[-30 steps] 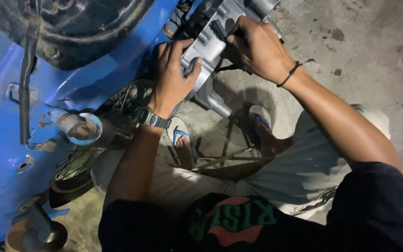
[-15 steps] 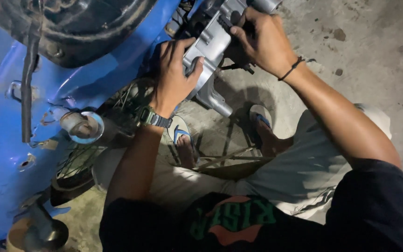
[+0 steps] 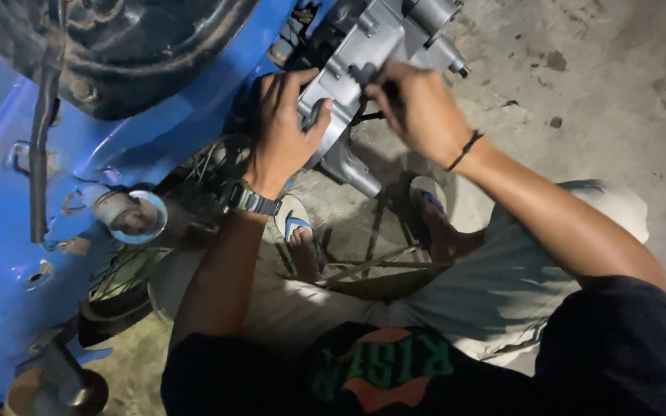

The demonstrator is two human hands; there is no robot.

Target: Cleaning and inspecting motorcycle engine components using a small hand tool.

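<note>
A grey metal engine casing [image 3: 368,42] hangs from the blue vehicle body [image 3: 9,192] at the top centre. My left hand [image 3: 283,127], with a watch [image 3: 252,202] on its wrist, grips the casing's lower left edge, thumb across its face. My right hand [image 3: 418,112], a black band on its wrist, is closed against the casing's middle. It seems to pinch a small dark tool [image 3: 385,91], which is blurred. The fingers hide what the tool touches.
A black round housing [image 3: 117,46] and a dark hose [image 3: 38,169] sit on the blue body at upper left. My feet in flip-flops [image 3: 300,235] rest on the concrete floor [image 3: 595,92] beneath the casing. A spoked wheel [image 3: 129,270] shows at lower left.
My right hand has slid down from the casing's upper edge to its middle. My left hand keeps its grip, and the view has shifted slightly.
</note>
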